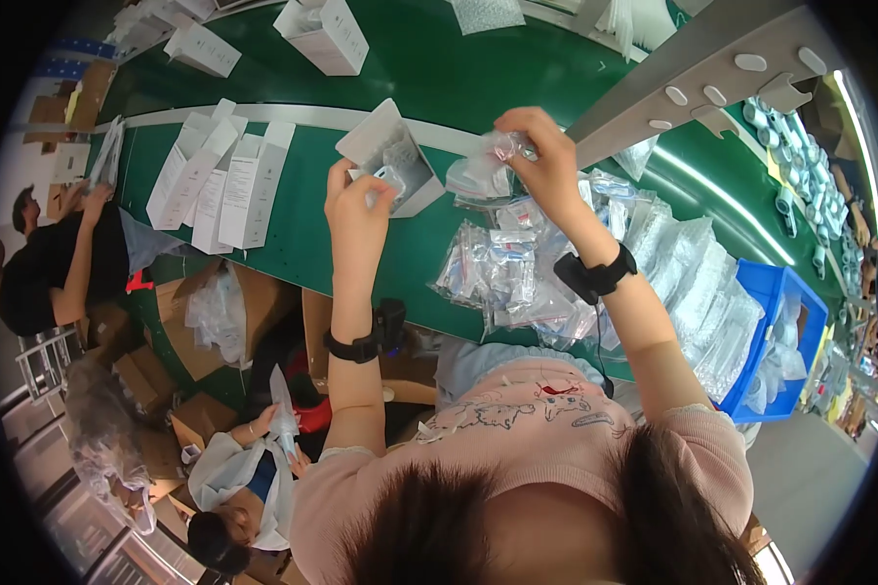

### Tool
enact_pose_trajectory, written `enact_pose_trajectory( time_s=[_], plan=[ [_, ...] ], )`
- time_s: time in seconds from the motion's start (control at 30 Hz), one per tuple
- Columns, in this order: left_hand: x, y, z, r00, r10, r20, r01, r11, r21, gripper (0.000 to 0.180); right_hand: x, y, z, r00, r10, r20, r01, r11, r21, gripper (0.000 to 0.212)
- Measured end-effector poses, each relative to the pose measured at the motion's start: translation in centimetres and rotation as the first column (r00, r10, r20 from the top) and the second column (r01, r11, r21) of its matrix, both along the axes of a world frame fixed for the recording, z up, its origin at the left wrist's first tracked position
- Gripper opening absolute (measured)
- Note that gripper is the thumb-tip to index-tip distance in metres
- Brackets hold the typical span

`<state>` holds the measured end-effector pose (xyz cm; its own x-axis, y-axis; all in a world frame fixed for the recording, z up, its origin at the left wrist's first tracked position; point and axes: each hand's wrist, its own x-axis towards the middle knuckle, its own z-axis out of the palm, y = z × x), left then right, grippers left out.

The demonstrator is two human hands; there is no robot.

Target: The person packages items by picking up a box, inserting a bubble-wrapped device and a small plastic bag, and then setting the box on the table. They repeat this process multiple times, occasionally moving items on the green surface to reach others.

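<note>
My left hand (359,203) is closed at the near edge of an open white carton (421,180), with its thumb and fingers bent around the wall. Bubble wrap and a small white-and-blue item show inside the carton. To the right, my right hand (544,156) is raised and pinches a clear plastic bag (485,175). What that bag holds is hard to make out. Just below it lies a heap of clear bags with small parts (517,263) on the green table (307,210).
Several white cartons (249,200) stand at left, and another carton (332,39) stands farther back. Bubble-wrap pouches (693,283) lie beside a blue bin (785,366) at right. A metal post (693,83) slants over the table. Co-workers (63,258) are at left.
</note>
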<state>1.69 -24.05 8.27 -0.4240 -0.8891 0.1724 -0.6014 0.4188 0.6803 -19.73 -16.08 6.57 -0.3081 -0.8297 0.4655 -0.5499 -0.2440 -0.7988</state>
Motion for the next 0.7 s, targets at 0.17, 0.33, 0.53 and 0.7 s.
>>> enact_pose_trajectory(
  time_s=[0.17, 0.33, 0.53, 0.7],
  plan=[
    [-0.5, -0.6, -0.8, 0.998, 0.056, -0.013, -0.057, 0.998, -0.039, 0.014, 3.0, -2.8, 4.0, 0.983, 0.130, -0.126, -0.167, 0.920, -0.355, 0.019],
    [-0.2, -1.2, -1.9, 0.997, 0.053, -0.057, -0.056, 0.997, -0.052, 0.011, 3.0, -6.2, 2.4, 0.541, 0.384, -0.748, -0.629, 0.775, -0.057, 0.020],
    [0.3, -1.2, -1.9, 0.985, 0.062, -0.159, -0.070, 0.997, -0.041, 0.011, 3.5, -6.1, 2.0, 0.379, 0.491, -0.784, -0.564, 0.794, 0.225, 0.029],
    [1.6, -1.8, -2.3, 0.984, 0.080, -0.158, -0.094, 0.992, -0.080, 0.012, 4.2, -5.4, 1.2, 0.627, 0.514, -0.585, -0.442, 0.853, 0.277, 0.056]
  ],
)
